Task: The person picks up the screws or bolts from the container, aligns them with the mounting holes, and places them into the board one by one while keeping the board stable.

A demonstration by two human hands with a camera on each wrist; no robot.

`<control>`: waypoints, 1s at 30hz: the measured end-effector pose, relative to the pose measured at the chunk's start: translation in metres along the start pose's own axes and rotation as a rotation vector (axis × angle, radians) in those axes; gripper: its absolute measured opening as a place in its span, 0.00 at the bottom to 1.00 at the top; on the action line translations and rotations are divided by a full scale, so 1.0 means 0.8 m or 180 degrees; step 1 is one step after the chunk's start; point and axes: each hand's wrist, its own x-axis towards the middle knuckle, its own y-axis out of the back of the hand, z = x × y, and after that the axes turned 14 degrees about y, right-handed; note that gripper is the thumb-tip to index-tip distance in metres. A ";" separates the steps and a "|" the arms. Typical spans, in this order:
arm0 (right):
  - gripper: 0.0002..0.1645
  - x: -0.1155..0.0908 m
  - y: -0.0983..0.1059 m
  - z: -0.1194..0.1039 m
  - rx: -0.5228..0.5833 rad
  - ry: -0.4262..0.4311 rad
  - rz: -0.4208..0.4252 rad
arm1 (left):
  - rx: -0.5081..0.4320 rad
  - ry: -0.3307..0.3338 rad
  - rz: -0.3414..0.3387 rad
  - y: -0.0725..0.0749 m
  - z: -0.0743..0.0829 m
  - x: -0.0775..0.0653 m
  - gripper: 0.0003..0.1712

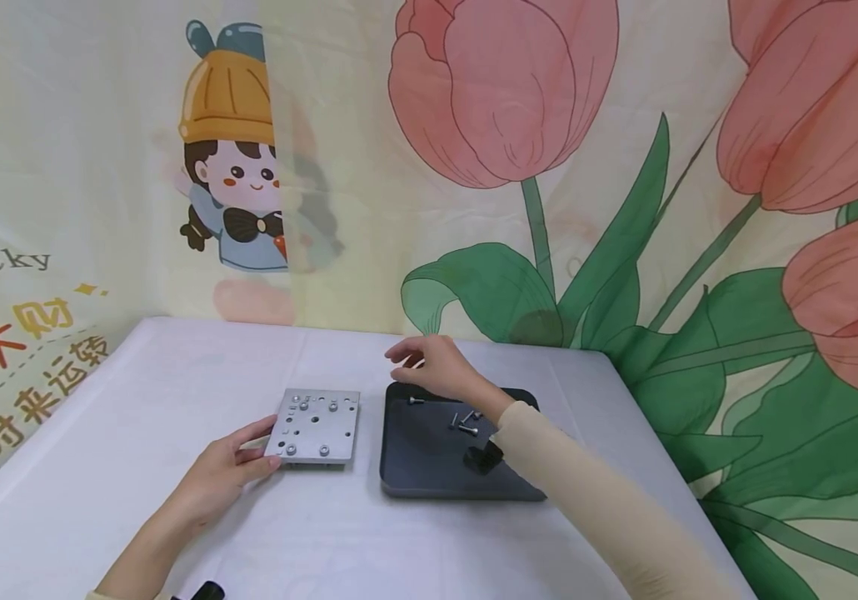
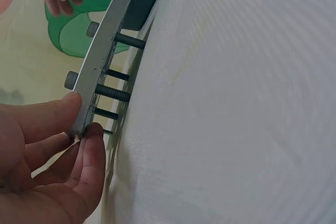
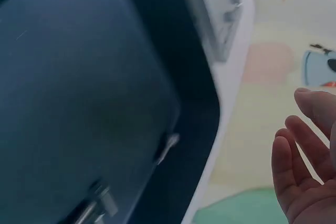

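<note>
My left hand (image 1: 221,473) pinches the left edge of a square silvery metal plate (image 1: 315,435), thumb and fingers on either face. Several socket-head screws (image 2: 71,80) sit in the plate, their heads on the upper face. Below it, the dark threaded shanks (image 2: 113,93) stick out close to the white cloth. Over the far left part of a black tray (image 1: 429,471), my right hand (image 1: 440,367) hangs with loosely bent fingers and nothing between them. In the right wrist view its fingers (image 3: 283,163) stand apart from the thumb.
Several loose screws (image 1: 468,431) lie in the tray, one screw (image 1: 416,402) near its far left corner. The tray stands right of the plate on the white-covered table (image 1: 84,450). Behind rises a printed curtain (image 1: 354,167) with tulips and a cartoon figure.
</note>
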 end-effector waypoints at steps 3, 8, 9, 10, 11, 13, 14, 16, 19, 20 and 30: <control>0.19 -0.018 0.007 0.013 -0.0006 -0.0063 -0.0120 | 0.0003 -0.0018 -0.0007 0.000 0.000 0.001 0.46; 0.20 -0.043 0.006 0.034 -0.0083 -0.0143 -0.0355 | 0.0018 -0.0008 -0.0026 0.000 -0.001 0.002 0.46; 0.20 -0.047 0.005 0.039 -0.0099 -0.0157 -0.0384 | 0.0020 0.0004 -0.0030 0.000 -0.001 0.002 0.47; 0.20 -0.050 0.003 0.044 -0.0115 -0.0170 -0.0409 | 0.0026 0.0005 -0.0032 0.000 -0.001 0.002 0.47; 0.21 -0.052 0.001 0.048 -0.0123 -0.0177 -0.0428 | 0.0031 0.0008 -0.0031 0.000 -0.001 0.001 0.47; 0.21 -0.055 -0.003 0.055 -0.0139 -0.0173 -0.0470 | 0.0042 0.0016 -0.0031 0.000 0.000 0.001 0.47; 0.21 -0.057 -0.005 0.058 -0.0148 -0.0163 -0.0490 | 0.0045 0.0027 -0.0034 0.000 0.000 0.001 0.47; 0.21 -0.058 -0.008 0.061 -0.0150 -0.0164 -0.0525 | 0.0041 0.0061 -0.0046 0.000 0.002 0.000 0.47; 0.21 -0.057 -0.013 0.061 -0.0185 -0.0185 -0.0544 | 0.0057 0.0092 -0.0045 0.001 0.003 0.000 0.47; 0.21 -0.057 -0.015 0.061 -0.0193 -0.0212 -0.0549 | 0.0060 0.0099 -0.0042 0.001 0.003 0.000 0.47; 0.22 -0.050 -0.029 0.065 -0.0456 -0.0319 -0.0638 | 0.0026 0.0092 -0.0037 0.001 0.002 0.001 0.47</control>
